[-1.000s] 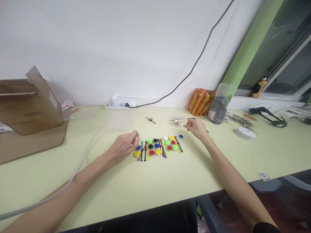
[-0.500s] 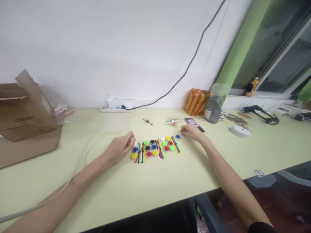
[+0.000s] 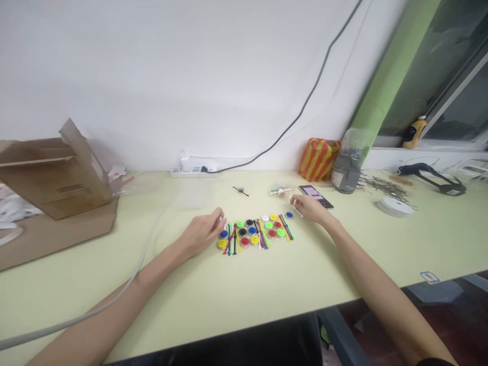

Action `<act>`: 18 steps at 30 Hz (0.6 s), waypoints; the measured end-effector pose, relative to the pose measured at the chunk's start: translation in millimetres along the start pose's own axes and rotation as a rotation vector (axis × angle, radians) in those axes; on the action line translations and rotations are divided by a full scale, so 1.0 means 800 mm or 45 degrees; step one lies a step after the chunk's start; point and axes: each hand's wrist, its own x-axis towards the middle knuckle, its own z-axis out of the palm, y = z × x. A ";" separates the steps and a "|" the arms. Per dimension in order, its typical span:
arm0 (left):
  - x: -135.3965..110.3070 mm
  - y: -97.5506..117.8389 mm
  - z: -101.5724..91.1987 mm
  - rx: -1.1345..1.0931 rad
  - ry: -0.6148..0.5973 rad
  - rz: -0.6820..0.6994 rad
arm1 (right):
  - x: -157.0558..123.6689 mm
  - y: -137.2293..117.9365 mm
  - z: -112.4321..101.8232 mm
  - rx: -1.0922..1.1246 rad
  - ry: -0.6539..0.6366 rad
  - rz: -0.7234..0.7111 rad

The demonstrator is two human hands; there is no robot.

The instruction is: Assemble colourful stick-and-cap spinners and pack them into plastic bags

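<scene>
My left hand (image 3: 204,231) is closed at the left end of a cluster of coloured pieces, fingertips pinched at a small white piece mostly hidden by them. Beside it sit a blue round piece (image 3: 223,234) and a yellow round piece (image 3: 222,244), both on clear bases. Several coloured arrows (image 3: 232,240) lie in bundles between groups of round pieces. My right hand (image 3: 310,208) is closed beyond the right end, pinching a thin white arrow (image 3: 299,212) that points down towards the table. Close by is a lone blue round piece (image 3: 289,215).
Behind the cluster lie a black arrow spinner (image 3: 241,190), a small clear packet (image 3: 281,191) and a phone (image 3: 316,196). A cardboard box (image 3: 72,178) stands left, a power strip (image 3: 193,173) by the wall. A grey bag (image 3: 346,170) and white spool (image 3: 395,206) are right. A pale cable (image 3: 141,259) crosses my left arm.
The view has swung left, shifting the scene rightward. The white arrow now shows below my right fingers, which are slightly farther from the lone blue piece. My left hand stays by the cluster's left end.
</scene>
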 end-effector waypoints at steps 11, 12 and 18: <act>-0.001 0.003 0.000 -0.011 -0.025 0.014 | 0.007 0.011 0.005 0.078 -0.018 -0.037; -0.001 0.003 0.000 -0.011 -0.025 0.012 | 0.008 0.012 0.006 0.080 -0.014 -0.028; -0.001 0.002 0.000 0.002 -0.036 0.011 | 0.011 0.022 0.008 0.082 0.007 0.008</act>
